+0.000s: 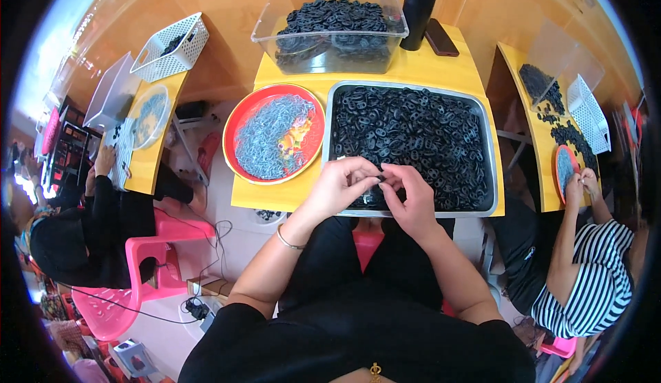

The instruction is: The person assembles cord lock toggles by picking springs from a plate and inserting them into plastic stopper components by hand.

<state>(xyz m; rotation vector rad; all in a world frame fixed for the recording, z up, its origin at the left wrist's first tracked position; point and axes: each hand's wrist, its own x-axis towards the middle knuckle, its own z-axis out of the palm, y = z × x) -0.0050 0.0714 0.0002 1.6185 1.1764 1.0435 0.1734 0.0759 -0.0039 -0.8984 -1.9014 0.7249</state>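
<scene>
My left hand and my right hand meet over the near edge of a metal tray. Pinched between their fingertips is a small black piece, mostly covered by the fingers. Heaped in the tray are many small black oval pieces with holes through them. Left of the tray sits a round red dish holding a pile of thin silvery metal bits, too fine to make out singly. Part of the dish's printed yellow and orange bottom shows at its right side.
Behind the tray stand a transparent bin of black pieces, a black flask and a dark phone on the yellow table. People sit at tables on both sides. A pink chair and cables lie to the left.
</scene>
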